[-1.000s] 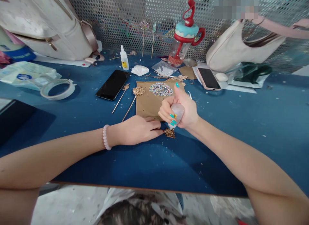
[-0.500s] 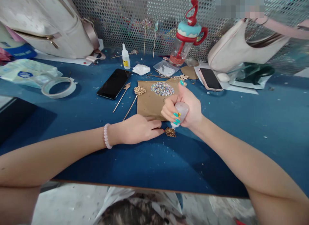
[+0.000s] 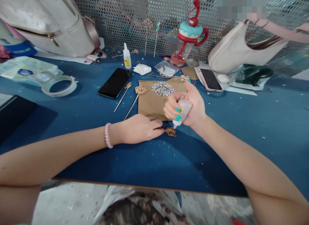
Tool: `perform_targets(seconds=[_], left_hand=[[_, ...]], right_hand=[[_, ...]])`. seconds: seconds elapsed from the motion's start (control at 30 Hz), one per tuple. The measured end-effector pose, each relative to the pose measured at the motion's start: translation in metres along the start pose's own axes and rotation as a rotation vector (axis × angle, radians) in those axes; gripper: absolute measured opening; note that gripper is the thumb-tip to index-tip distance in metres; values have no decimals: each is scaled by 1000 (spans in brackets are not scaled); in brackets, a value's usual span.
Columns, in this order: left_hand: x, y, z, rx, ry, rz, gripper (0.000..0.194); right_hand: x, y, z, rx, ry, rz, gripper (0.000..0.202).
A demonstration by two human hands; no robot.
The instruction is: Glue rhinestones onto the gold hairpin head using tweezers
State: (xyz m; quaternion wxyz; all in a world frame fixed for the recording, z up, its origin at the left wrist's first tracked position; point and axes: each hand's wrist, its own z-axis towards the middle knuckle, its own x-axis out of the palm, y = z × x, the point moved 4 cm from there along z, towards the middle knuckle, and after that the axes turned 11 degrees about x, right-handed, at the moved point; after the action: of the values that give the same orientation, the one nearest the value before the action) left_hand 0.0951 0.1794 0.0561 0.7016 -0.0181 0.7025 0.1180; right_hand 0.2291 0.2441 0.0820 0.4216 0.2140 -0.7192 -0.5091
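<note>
My right hand [image 3: 187, 105] is wrapped round a small clear glue bottle [image 3: 182, 112], its nozzle tilted down at a gold filigree ornament [image 3: 171, 131] on the blue table [image 3: 154, 163]. My left hand [image 3: 142, 129] lies on the table with its fingers pressed together, their tips at the ornament's left edge. Whatever part of the ornament they hold is hidden. Just beyond both hands is a brown card [image 3: 151, 104] bearing a pile of multicoloured rhinestones [image 3: 163, 89]. Two gold hairpins [image 3: 140, 90] [image 3: 127, 85] lie to its left.
Behind the card stand another glue bottle [image 3: 126, 57] and a red and blue cup [image 3: 185, 41]. A black phone [image 3: 115, 83] and a tape roll [image 3: 59, 86] lie left; a pink phone [image 3: 210, 80] and a white bag [image 3: 229, 47] are right.
My right hand and the glue bottle have shifted slightly right, and the nozzle shows more clearly above the ornament. My left hand has stayed nearly where it was.
</note>
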Motion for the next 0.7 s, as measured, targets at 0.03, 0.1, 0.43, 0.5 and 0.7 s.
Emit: perform_targets(seconds=[0.03, 0.1, 0.43, 0.5, 0.7], left_hand=[[0, -1, 1, -7, 7, -6, 33], [0, -3, 2, -29, 16, -18, 30], [-5, -16, 1, -345, 59, -103, 14], [-5, -16, 1, -381, 89, -121, 13], [-2, -15, 0, -397, 160, -131, 20]], right_hand=[[-1, 1, -2, -13, -22, 3, 73], [-3, 1, -7, -41, -63, 7, 74], [-1, -4, -38, -297, -367, -61, 46], [-2, -7, -39, -311, -416, -72, 37], [-1, -9, -41, -363, -549, -126, 25]])
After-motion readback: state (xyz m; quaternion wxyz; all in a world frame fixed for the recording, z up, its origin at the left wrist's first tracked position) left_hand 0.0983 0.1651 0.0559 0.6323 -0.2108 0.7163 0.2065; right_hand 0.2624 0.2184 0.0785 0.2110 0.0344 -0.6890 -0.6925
